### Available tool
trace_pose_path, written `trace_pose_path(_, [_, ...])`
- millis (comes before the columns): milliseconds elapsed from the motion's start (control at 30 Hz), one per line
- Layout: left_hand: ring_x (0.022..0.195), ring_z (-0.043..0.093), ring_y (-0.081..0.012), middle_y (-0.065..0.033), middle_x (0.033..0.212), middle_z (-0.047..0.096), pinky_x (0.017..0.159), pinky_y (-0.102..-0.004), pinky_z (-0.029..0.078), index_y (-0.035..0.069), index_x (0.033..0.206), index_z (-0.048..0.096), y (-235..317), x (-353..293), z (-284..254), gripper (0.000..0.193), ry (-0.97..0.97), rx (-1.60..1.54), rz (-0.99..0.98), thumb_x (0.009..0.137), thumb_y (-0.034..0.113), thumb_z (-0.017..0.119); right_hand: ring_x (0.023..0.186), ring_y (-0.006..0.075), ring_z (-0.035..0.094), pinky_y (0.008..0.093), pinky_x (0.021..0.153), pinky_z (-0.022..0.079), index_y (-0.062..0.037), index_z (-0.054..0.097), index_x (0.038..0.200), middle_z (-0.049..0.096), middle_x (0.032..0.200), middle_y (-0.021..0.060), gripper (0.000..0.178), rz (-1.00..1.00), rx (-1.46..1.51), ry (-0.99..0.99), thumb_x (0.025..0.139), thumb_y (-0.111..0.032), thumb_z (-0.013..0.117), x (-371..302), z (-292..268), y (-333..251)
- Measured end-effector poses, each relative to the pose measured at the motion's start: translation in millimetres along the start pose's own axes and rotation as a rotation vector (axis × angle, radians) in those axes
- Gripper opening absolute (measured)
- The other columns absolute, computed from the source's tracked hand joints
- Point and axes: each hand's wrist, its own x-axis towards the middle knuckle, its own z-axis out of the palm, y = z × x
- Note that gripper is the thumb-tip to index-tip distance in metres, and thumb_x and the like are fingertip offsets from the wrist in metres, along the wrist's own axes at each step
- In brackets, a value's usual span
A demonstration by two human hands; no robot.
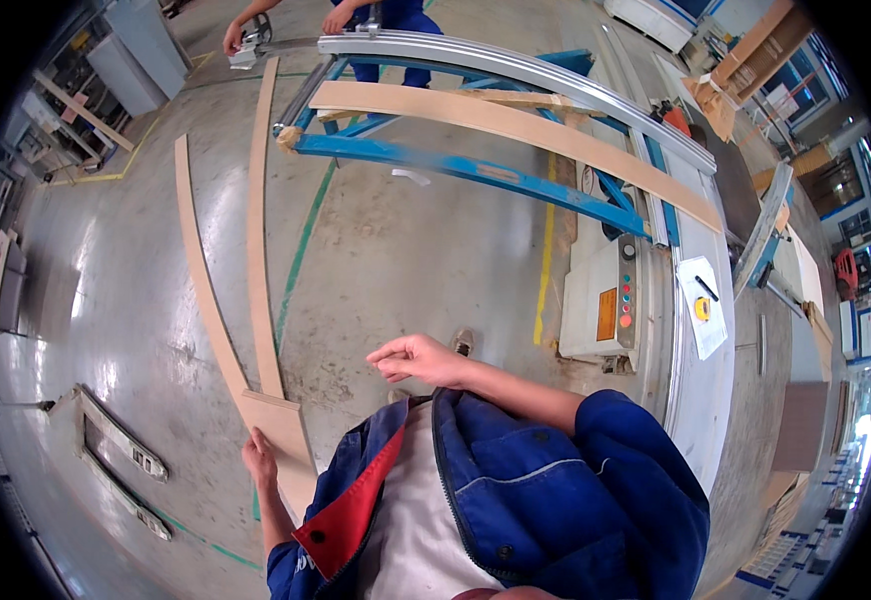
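We've got one plain tan board (278, 432), edge in our left hand (261, 462), far end overlapping two long, narrow strips (258, 220).

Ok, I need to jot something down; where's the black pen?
In the head view, the black pen lies at right on the white sheet, beside the yellow tape measure.

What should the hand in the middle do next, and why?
Perhaps the right hand should reach over to the nearest brown board and steady its other edge. It looks empty, while the left hand is alone at the board's left edge.
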Motion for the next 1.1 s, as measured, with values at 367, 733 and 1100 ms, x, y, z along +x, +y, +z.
trace_pose_path(367, [0.082,0.067,-0.0216,-0.0088,0.089,0.07,0.078,-0.0333,0.052,0.003,0.107,0.066,143,29,260,0.03,-0.792,0.01,0.525,0.087,0.026,0.064,0.066,0.0147,0.065,0.0295,0.064,0.052,-0.0027,0.07,0.095,0.069,0.073,0.0065,0.022,-0.3,-0.491,-0.215,0.083,-0.021,0.07,19,-12,-45])
trace_pose_path(733, [0.075,0.069,-0.0229,-0.0115,0.082,0.071,0.07,-0.0355,0.055,0.008,0.098,0.07,450,-42,414,0.022,-1.029,0.345,0.801,0.081,0.023,0.069,0.062,0.0286,0.064,0.0401,0.055,0.047,-0.01,0.062,0.073,0.065,0.065,0.0073,0.008,-0.455,-0.959,0.211,0.066,-0.011,0.066,-57,-178,-88])
trace_pose_path(1100, [0.081,0.069,-0.0242,-0.0096,0.09,0.072,0.075,-0.034,0.054,0.008,0.098,0.07,567,-92,527,0.024,-1.404,0.497,1.059,0.081,0.025,0.068,0.066,0.032,0.064,0.0453,0.057,0.047,-0.0129,0.061,0.075,0.064,0.066,0.0085,0.011,-0.279,-0.967,0.725,0.068,-0.019,0.066,-120,-305,-102])
